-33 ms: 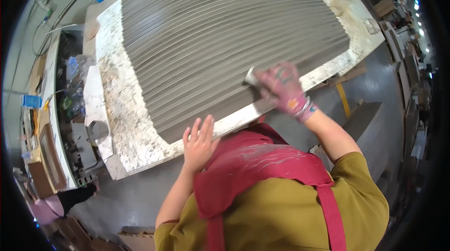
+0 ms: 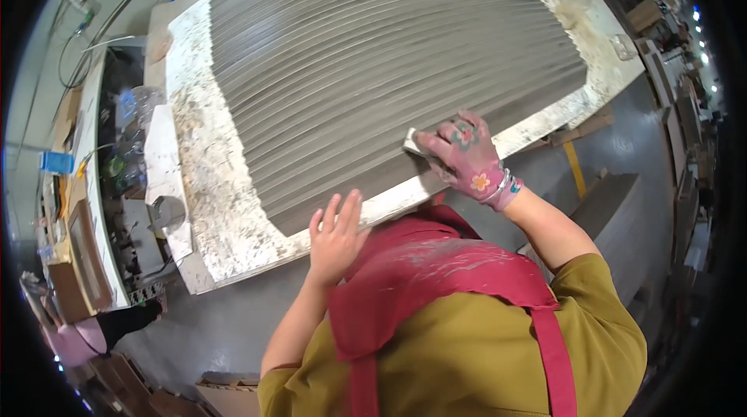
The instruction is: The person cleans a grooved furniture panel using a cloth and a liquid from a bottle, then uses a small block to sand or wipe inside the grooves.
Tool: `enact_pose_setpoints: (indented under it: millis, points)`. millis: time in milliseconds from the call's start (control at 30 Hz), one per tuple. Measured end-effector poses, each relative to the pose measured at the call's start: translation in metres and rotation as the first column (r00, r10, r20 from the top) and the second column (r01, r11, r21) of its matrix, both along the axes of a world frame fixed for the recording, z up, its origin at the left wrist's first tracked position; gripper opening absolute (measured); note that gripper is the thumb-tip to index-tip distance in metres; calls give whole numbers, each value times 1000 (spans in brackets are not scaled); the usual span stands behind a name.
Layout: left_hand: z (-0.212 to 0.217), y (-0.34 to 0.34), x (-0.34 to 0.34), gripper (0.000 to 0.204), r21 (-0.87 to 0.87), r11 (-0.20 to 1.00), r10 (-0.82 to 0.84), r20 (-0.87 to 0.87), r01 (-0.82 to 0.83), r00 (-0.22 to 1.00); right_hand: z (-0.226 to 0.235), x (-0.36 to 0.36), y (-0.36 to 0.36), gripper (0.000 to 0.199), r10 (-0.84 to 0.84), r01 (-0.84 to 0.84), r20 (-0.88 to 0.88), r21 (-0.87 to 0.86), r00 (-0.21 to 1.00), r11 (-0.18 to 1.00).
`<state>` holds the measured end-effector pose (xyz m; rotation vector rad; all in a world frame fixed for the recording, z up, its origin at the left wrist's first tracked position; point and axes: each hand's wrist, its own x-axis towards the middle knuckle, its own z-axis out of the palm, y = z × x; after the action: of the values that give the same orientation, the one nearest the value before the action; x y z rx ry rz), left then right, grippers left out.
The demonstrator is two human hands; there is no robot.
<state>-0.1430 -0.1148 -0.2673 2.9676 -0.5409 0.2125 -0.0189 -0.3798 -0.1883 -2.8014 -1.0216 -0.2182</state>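
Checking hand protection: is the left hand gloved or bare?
Bare: left hand shows skin; right hand wears a flowered glove.

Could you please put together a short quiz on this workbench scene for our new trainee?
1. True or false: the left hand wears a glove.
2. What does the right hand press on the grey ribbed panel? A) a small pale block, B) a hammer, C) a paint roller.
3. Fill in: the left hand rests at the panel's ____ edge, on the speckled worktable.

Key
1. False: it is bare; the right hand wears a pink flowered glove.
2. A: the small pale block lies under its fingers.
3. Near, the edge closest to the person's red apron.
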Motion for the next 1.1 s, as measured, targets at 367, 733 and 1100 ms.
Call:
enact_pose_setpoints:
  millis: [367, 733, 1100]
  points:
    - [-18, 17, -22, 62, -10, 998, 62, -7, -62, 998, -42, -11, 100, 39, 242, -223, -147, 134, 959, 966]
    - [-12, 33, -39, 61, -79, 976, 199, -73, -204, 977, -12, 13, 116, 36, 227, -230, 102, 22, 969, 973]
    - [-14, 100, -20, 75, -449, 718, 531, -138, -531, 836, -11, 22, 147, 30, 304, -305, 24, 36, 952, 952]
